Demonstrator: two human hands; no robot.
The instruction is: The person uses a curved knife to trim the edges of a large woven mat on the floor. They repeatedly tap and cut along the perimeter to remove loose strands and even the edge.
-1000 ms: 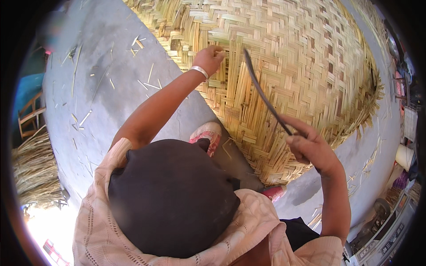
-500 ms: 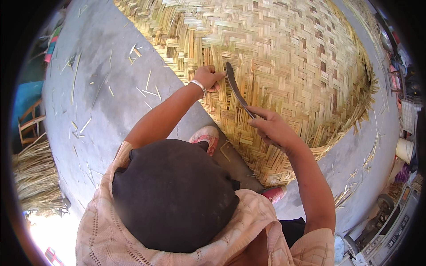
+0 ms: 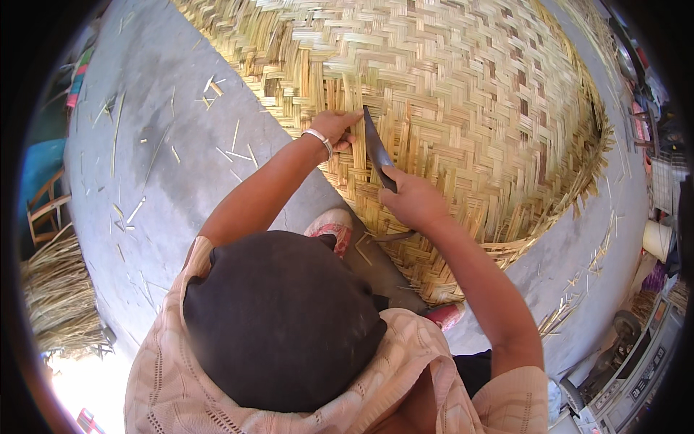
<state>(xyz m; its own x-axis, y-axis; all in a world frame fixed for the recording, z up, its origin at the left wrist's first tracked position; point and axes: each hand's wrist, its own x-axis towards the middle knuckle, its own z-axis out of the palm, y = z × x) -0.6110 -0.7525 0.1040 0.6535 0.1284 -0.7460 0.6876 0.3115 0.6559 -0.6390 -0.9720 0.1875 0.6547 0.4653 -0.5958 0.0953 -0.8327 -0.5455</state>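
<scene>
The right hand point(image 3: 413, 202) has swung in toward the left hand point(image 3: 332, 132), wrapped round a curved dark knife point(image 3: 375, 145) above the woven mat point(image 3: 470, 94) on the grey floor point(image 3: 188, 195). The knife's tip sits beside the left's bent fingers; whether they pinch anything, I can't tell.

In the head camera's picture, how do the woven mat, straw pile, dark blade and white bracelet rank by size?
1. Woven mat
2. Straw pile
3. Dark blade
4. White bracelet

This is apparent size only; differing nearness to the camera affects it.
</scene>
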